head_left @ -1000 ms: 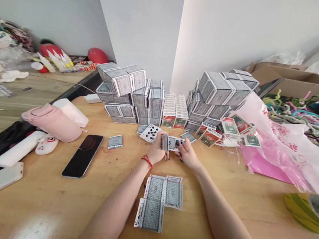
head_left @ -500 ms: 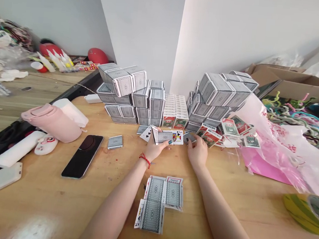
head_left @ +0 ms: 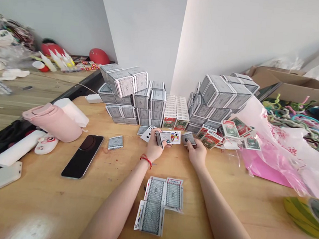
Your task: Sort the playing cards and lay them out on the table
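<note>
"One second ago, was fingering the deck (head_left: 159,139) with the right hand (head_left: 197,153); and now?"

"Now touching the pile (head_left: 188,135), just left of the red boxes (head_left: 210,139), with thumb on top. Can't tell whether pinching or merely resting."

"Meaning what?"

"Seems split now between two sets of cards, rather than joined on one."

"And with the left hand (head_left: 156,146)?"

"Gripping the deck between thumb and fingers, above the table (head_left: 107,200)."

"Looking how?"

"Tilted, with edges showing, grey-patterned on the back, and with a jack (head_left: 176,137) jutting out face up at right."
</note>
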`<state>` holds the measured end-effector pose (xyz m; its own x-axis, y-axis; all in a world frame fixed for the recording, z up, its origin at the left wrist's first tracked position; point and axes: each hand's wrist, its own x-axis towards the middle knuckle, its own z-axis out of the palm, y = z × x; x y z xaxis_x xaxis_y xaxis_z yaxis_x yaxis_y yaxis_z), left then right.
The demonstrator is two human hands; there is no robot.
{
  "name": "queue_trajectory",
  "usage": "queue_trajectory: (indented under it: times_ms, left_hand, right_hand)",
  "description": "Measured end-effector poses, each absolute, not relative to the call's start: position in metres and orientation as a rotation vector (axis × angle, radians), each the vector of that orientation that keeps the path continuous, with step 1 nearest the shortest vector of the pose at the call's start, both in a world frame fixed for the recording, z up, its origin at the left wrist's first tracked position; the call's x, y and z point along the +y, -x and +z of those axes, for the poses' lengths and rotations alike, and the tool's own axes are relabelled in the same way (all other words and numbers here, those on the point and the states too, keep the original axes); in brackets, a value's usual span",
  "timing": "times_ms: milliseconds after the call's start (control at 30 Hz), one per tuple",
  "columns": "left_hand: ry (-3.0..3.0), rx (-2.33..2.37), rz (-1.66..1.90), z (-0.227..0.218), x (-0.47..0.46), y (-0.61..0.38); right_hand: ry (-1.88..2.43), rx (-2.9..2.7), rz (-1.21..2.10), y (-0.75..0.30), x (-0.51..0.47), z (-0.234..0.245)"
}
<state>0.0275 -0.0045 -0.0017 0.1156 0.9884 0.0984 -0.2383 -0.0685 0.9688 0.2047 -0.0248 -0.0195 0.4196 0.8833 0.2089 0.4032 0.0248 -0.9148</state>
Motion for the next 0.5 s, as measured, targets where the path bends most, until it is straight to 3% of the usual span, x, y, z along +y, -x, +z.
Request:
queue_trajectory:
  times_ms: [167,500]
  left_hand:
    - [-1.119,0.922,1.305,-0.0034,-0.0029,-0.0276]
    - [-1.090,0.892,1.343,-0.0056,-0.0015,-0.0255]
  right_hand:
    - [1.086,-0.800,1.131,-0.1938,-0.0258,-0.0115]
    - [1.024,-0.834,1.252,-0.1962,-0.0262,-0.0118]
